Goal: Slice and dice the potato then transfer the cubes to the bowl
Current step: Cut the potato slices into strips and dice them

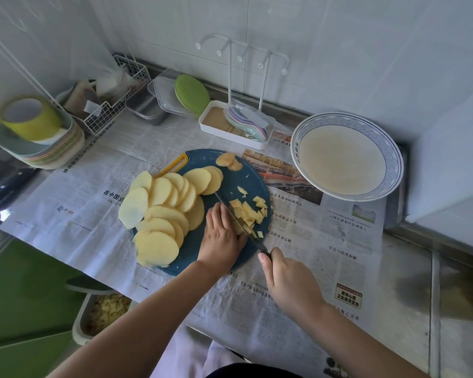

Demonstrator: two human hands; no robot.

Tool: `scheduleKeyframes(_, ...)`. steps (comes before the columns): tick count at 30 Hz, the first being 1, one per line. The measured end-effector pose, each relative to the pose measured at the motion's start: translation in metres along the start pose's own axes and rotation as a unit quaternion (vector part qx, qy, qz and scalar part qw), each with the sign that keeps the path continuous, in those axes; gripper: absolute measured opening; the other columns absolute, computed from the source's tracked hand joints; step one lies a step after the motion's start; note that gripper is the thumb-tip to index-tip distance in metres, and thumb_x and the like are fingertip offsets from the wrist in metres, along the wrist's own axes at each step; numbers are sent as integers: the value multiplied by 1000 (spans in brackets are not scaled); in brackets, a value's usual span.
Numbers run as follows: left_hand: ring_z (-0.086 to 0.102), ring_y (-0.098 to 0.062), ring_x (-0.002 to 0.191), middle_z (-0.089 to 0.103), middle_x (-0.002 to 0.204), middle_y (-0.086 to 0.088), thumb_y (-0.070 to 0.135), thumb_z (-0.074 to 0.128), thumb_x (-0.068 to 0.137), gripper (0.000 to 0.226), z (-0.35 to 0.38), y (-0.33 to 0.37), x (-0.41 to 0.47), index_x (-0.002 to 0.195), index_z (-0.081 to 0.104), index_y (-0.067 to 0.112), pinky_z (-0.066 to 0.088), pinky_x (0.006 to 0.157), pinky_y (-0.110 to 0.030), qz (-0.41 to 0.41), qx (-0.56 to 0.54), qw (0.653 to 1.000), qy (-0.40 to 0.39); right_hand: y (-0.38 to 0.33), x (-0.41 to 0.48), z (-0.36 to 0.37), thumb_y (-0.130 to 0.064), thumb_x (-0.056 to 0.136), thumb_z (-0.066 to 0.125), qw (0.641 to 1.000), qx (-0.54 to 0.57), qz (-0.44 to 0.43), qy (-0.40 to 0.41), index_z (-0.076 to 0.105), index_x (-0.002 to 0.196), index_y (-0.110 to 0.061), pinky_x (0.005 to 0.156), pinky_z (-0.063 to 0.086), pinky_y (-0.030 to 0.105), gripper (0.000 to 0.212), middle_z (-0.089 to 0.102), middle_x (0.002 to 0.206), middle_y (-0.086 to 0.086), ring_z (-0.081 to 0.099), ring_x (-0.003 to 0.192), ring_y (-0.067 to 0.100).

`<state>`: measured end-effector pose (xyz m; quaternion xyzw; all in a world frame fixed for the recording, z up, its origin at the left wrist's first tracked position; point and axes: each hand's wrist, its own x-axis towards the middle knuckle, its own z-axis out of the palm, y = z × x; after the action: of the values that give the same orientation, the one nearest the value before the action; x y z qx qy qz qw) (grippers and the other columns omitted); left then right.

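A round blue cutting board (230, 175) lies on newspaper. Many pale potato slices (161, 208) are fanned over its left half. A small heap of potato cubes (250, 211) sits on its right side. My left hand (220, 236) presses down on potato pieces right beside the knife blade, fingers bent over them. My right hand (290, 282) grips the handle of a knife (238, 222), whose blade runs diagonally across the pieces. A wide white bowl (393, 156) with a blue patterned rim stands to the right of the board, holding pale liquid.
Two peel-end pieces (230, 160) and a yellow peeler (172, 166) lie at the board's far edge. Behind are a white tray (230, 132) with pastel spoons, a wire basket (112, 105), stacked plates (47, 148) with a yellow cup, and a tub (104, 315) below the counter.
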<state>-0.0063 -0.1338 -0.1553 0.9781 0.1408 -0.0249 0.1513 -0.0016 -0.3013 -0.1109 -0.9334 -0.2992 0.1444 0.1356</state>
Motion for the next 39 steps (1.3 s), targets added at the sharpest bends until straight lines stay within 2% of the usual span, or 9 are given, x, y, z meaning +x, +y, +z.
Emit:
scheduleKeyframes(3,27,-44,136,27,145,-31,40,61,90,90,-1,-1,1,145,14,-15,23,116,-46,5,-13,1000,-11,-6,1,1,-49,98,6,999,-2,23,-40,46,99,-15,42,26,21,53,38,60,-12,35,46,4)
scheduleKeyframes(6,2,-33,143,4,154,-21,45,41,99,85,-3,-5,2,148,-7,-5,5,120,-38,-2,-33,999,-43,-11,2,2,-46,100,10,998,-12,34,-43,44,99,-16,42,27,21,46,44,64,-10,36,47,3)
scheduleKeyframes(10,1,-32,143,3,154,-19,49,35,99,83,-4,-6,1,149,-6,-3,7,119,-39,-7,-51,997,-56,-15,4,4,-46,101,11,998,-32,43,-46,46,102,-14,43,26,20,47,49,73,-6,35,49,3)
scheduleKeyframes(14,-1,-31,144,0,155,-18,50,34,99,84,-3,-6,1,149,-8,-3,5,120,-39,-9,-55,996,-63,-16,4,6,-49,100,9,998,-30,47,-41,47,104,-14,44,28,19,52,51,76,-5,48,61,11)
scheduleKeyframes(18,-2,-33,144,-1,155,-20,48,33,99,83,-6,-5,1,148,-10,-4,3,120,-39,-13,-46,997,-67,-20,4,2,-48,101,11,997,-35,59,-39,46,102,-14,42,26,20,49,41,64,-9,37,50,5)
scheduleKeyframes(21,-3,-34,143,-2,154,-22,48,32,99,84,-7,-5,1,147,-11,-5,2,120,-39,-12,-38,996,-79,-25,5,0,-51,95,2,997,-48,54,-31,46,100,-14,41,25,21,58,37,62,-9,32,46,3)
scheduleKeyframes(28,2,-34,143,6,153,-22,56,15,91,86,-6,-3,1,149,-6,-4,2,120,-38,-15,-66,996,-65,-31,20,-3,-46,103,12,994,-41,82,-59,49,104,-12,53,38,22,50,61,86,3,57,70,18)
scheduleKeyframes(31,-4,-31,144,-1,155,-18,47,24,100,77,-10,-2,1,148,-10,-2,-3,120,-35,-18,-44,996,-81,-28,29,-4,-46,103,14,994,-42,86,-58,51,105,-10,61,45,27,52,66,94,5,66,82,21)
scheduleKeyframes(39,0,-31,143,5,152,-18,46,28,99,74,-3,-5,3,148,-2,0,-3,118,-35,-6,-50,997,-56,-20,46,13,-46,102,15,994,-1,102,-36,52,99,-10,53,41,24,51,55,75,0,52,62,16)
